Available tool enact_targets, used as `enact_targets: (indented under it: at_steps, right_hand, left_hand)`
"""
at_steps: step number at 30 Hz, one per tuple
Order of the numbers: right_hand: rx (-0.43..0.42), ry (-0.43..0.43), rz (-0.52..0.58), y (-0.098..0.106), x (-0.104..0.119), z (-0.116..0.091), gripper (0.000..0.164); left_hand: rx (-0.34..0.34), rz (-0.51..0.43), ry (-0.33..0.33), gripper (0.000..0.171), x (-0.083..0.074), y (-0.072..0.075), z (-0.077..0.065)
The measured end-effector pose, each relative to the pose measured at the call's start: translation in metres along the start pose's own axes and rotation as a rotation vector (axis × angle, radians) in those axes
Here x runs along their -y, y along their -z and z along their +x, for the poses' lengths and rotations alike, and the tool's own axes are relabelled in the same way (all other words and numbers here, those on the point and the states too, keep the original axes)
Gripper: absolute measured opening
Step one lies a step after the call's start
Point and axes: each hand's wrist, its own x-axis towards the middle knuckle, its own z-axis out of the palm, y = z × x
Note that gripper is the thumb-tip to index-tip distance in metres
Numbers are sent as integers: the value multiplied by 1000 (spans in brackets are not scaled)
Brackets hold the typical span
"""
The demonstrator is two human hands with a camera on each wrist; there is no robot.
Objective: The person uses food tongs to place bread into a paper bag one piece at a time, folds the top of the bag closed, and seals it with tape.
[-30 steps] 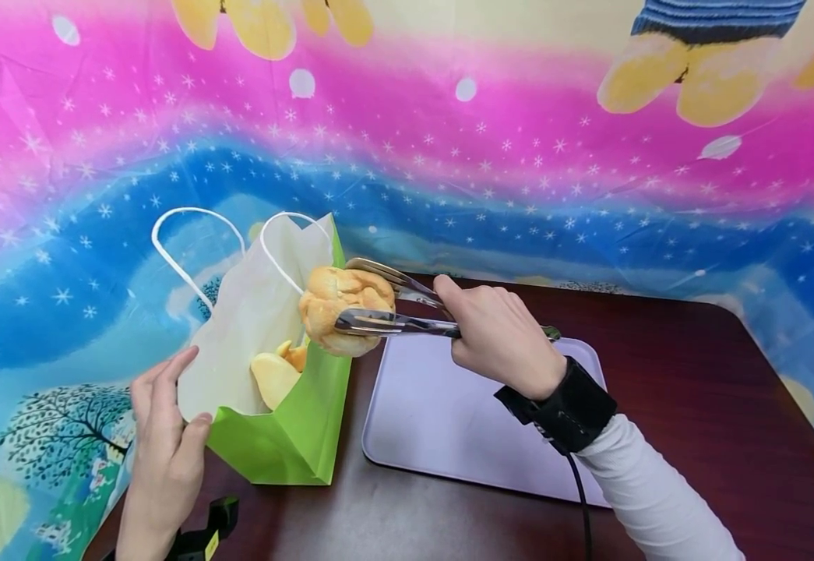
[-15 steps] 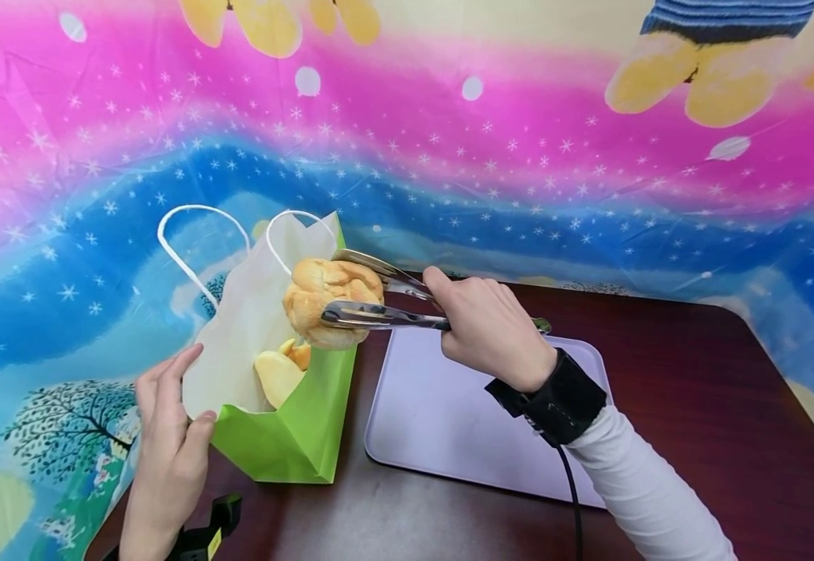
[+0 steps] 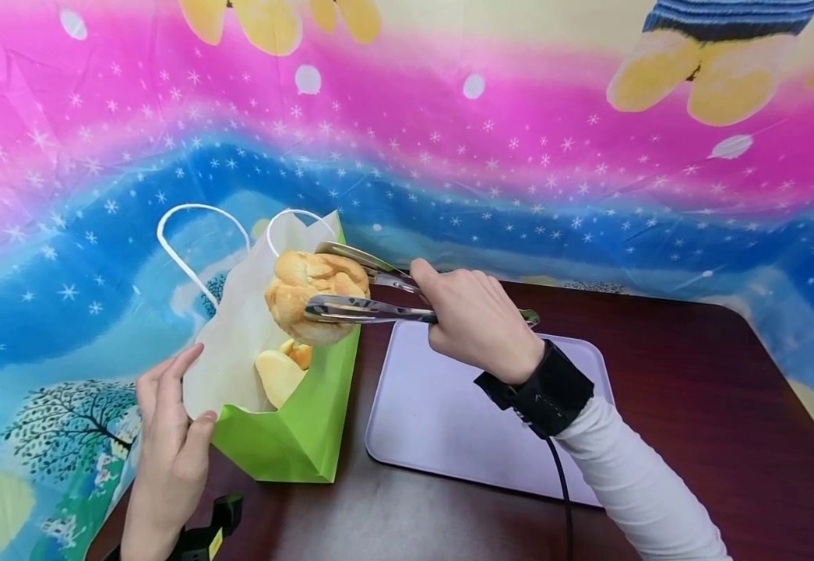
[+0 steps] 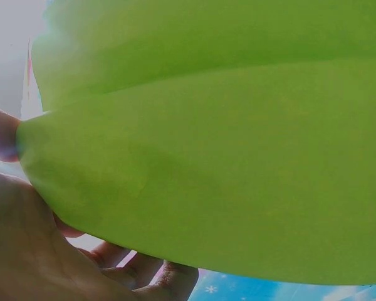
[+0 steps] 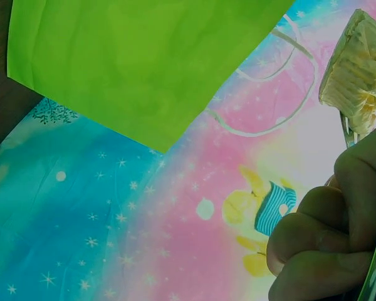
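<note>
A green paper bag (image 3: 287, 436) with a white inside and white handles stands on the table, its mouth spread. At its near left rim my left hand (image 3: 168, 460) pinches the paper between thumb and fingers; the left wrist view shows the thumb against the green side (image 4: 207, 157). My right hand (image 3: 480, 323) grips metal tongs (image 3: 371, 310), which hold a golden bread bun (image 3: 311, 284) above the bag's right rim. In the right wrist view the bun (image 5: 357, 69) appears beyond the curled fingers (image 5: 313, 241). Inside the bag lie a pale yellow piece (image 3: 279, 378) and an orange-brown piece (image 3: 300, 355).
A lilac tray (image 3: 449, 436) lies right of the bag, partly under my right arm. The dark wooden table (image 3: 715, 405) extends to the right. A printed cloth (image 3: 449, 179) hangs behind. A black cable (image 3: 566, 499) runs down from my right wrist.
My right hand has moved left and slightly up, carrying the bun in the tongs from beside the right rim to over the bag's mouth. The left hand keeps its hold on the rim.
</note>
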Motion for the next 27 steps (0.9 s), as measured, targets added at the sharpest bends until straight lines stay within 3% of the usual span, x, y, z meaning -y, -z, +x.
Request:
enact_targets:
  at_steps: [11,27]
  right_hand:
    - [1,20,22,0,11,13,26]
    - [62,38,-10,-5,30,34,24]
  left_hand:
    - [-7,-37,-19,58,0,0,-1]
    - [4,-15,-16,60,0,2,-1]
